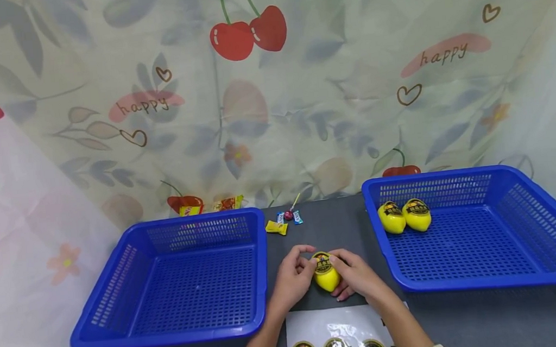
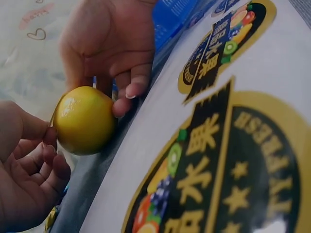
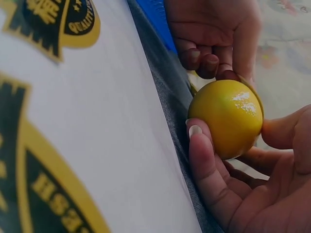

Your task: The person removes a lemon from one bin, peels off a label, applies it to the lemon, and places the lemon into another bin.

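Observation:
A yellow lemon [image 1: 328, 279] is between both hands over the dark table, a round black-and-gold sticker [image 1: 322, 263] on its upper side. My right hand [image 1: 359, 276] grips the lemon, its thumb by the sticker and its fingers around the side and underneath, as the right wrist view shows. My left hand [image 1: 293, 281] pinches the sticker's edge with thumb and forefinger. Seen from the left wrist, this edge stands slightly off the glossy lemon [image 2: 83, 121]. Below the hands lies a white sticker sheet [image 1: 339, 324] with several printed round labels.
Left stands a blue basket [image 1: 262, 283] with nothing in it; another blue basket [image 1: 468, 282] at right holds two stickered lemons [image 1: 416, 216]. Behind the hands are small wrapped candies [image 1: 276, 227] and a lollipop [image 1: 288, 215]. Yellow packets [image 1: 228, 203] show behind the left basket.

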The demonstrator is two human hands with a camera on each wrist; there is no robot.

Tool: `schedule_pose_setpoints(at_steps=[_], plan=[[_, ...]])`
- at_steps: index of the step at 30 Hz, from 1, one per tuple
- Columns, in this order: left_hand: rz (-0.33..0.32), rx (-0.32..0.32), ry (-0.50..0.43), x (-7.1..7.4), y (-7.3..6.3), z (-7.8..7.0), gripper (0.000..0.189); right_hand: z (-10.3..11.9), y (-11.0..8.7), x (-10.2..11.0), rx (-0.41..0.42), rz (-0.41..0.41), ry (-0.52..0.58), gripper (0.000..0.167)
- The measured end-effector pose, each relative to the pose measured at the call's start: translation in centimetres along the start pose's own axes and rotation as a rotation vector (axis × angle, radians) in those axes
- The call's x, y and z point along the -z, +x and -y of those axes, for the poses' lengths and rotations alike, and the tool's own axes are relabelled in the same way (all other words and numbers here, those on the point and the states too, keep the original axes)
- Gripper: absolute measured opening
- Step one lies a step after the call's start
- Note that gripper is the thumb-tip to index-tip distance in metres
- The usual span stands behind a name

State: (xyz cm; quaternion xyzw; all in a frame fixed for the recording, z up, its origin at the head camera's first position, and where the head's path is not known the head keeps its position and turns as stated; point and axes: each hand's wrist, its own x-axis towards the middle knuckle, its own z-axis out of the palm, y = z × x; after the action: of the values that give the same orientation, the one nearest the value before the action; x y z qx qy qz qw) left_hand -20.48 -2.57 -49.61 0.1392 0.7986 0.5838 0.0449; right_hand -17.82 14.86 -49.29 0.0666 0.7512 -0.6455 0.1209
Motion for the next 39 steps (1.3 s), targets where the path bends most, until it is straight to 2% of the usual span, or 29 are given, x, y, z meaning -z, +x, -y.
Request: schedule_pose_setpoints(at_steps=[4,8,14,22,27,33,39], plan=[[-0.001,-0.004,0.012,0.0,-0.1,0.0,0.022,0.1,0.1,0.4,-0.001,0.045,0.015,0.039],[0.004,-0.041,0.017,-0.5,-0.3,-0.2,0.023,0.1,0.1,1.3,-0.011,0.063,0.032,0.038],[0.000,-0.082,0.039,-1.2,-0.5,-0.4,0.020,0.5,-0.1,1.8,0.064,0.005,-0.006,0.034],[0.004,-0.094,0.031,-1.2,-0.4,-0.2,0.020,0.8,-0.2,0.5,0.121,-0.102,-0.185,0.042],[0.065,-0.030,-0.025,-1.0,-0.3,-0.1,0.023,0.7,-0.2,0.3,0.129,-0.130,-0.219,0.038],[0.170,0.075,-0.185,-0.2,-0.4,-0.6,0.031,0.7,-0.1,0.5,0.097,-0.118,-0.201,0.036],[0.184,0.140,-0.252,0.3,-0.5,-0.8,0.036,0.8,-0.2,0.2,0.085,-0.098,-0.183,0.038]])
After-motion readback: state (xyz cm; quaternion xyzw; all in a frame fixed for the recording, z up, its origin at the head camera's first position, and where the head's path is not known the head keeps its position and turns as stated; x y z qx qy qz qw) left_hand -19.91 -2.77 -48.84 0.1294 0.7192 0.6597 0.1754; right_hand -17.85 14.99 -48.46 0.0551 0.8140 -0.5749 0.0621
